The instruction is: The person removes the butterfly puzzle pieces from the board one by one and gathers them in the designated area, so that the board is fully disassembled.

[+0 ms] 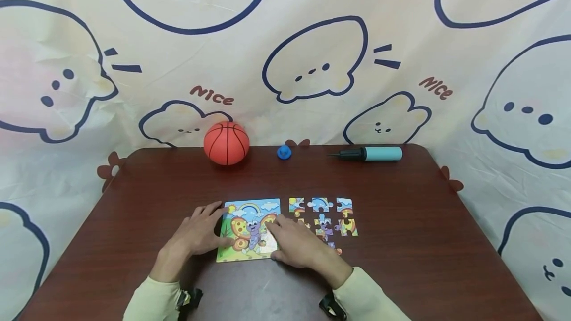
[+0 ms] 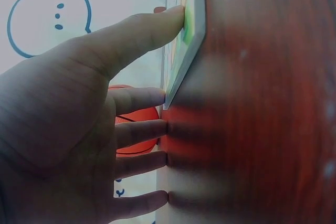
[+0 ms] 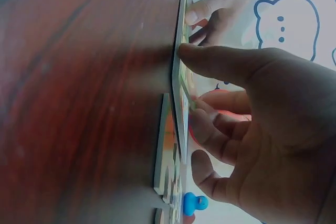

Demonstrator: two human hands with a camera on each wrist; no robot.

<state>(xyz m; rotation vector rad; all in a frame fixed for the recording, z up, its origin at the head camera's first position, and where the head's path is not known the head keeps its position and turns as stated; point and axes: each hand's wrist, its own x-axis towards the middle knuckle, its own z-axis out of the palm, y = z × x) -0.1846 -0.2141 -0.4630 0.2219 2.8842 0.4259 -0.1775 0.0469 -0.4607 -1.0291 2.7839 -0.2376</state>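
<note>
A puzzle board with a butterfly picture lies on the table, a pale blank patch showing at its lower right. My left hand steadies its left side, thumb on the picture and index fingertip at the corner; the other fingers reach the tabletop. Over the board's right side is my right hand, its thumb resting on the near edge. In the right wrist view, its index and middle fingertips touch a slightly raised puzzle piece on the board. Several loose puzzle pieces lie to the right, some partly hidden by this hand.
Along the back edge of the brown table stand a small orange basketball, a blue duck-like toy and a teal and black pump-like tool. Behind them hangs a printed curtain.
</note>
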